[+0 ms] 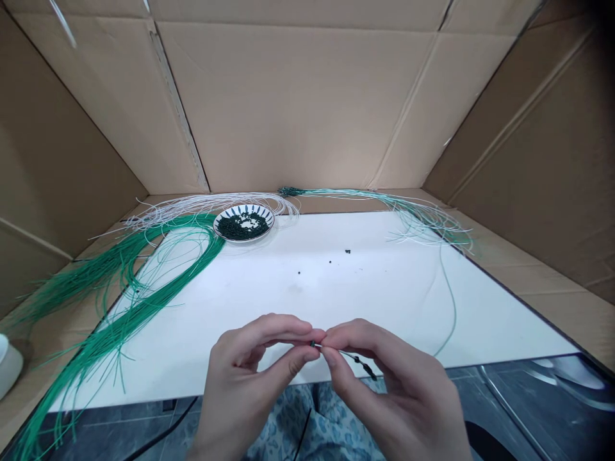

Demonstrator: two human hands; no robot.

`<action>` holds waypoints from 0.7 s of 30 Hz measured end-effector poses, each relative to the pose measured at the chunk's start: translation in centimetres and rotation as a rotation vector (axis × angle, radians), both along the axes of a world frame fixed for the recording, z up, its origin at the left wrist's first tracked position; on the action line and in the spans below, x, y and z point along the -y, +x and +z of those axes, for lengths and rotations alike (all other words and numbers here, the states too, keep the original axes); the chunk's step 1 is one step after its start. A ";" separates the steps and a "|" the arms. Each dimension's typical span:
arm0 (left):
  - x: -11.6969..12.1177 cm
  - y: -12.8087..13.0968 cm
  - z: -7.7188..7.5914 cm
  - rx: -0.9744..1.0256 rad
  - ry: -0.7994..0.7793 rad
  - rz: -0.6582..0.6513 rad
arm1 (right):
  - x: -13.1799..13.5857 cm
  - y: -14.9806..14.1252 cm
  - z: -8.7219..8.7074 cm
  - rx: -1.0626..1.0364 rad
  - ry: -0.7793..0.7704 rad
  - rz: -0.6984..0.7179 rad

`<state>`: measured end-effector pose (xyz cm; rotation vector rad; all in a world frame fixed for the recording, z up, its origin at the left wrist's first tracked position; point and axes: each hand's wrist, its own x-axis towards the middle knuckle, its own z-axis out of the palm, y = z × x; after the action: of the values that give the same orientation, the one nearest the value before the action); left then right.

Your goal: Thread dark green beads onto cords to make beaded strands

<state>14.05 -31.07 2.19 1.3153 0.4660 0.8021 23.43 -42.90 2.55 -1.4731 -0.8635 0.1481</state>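
From my remote view, bundled green cords [144, 306] sprawled at left, and a patterned dish [245, 239] of dark beads [243, 225] sat far left of center. Above the near edge of the white surface [336, 301], the left hand [247, 378] and right hand [389, 390] pinched a thin beaded cord [356, 358] narrowly between their fingertips. It looked light, limp and fiddly, best held close to the beads.

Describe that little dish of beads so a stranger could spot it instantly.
Inside the cardboard box, find the white board lying in it. At the board's far edge, left of centre, sits a small round dish, its white rim patterned with black. It is the only dish there, heaped with dark beads and backed by loops of white cord.
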 end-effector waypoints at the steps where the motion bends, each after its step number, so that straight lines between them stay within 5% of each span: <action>1: 0.0 0.0 -0.1 0.017 0.014 -0.015 | 0.1 0.0 0.0 -0.014 -0.006 0.012; 9: -0.9 0.2 -1.1 0.141 0.105 -0.194 | 0.2 0.1 0.2 -0.176 -0.022 0.090; 21: -0.4 0.5 -1.5 0.155 -0.114 -0.243 | 0.5 -0.3 0.4 -0.170 -0.013 0.057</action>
<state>14.58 -30.69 0.64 1.1682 0.2198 0.6582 23.11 -43.41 2.98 -1.4262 -0.7674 0.3170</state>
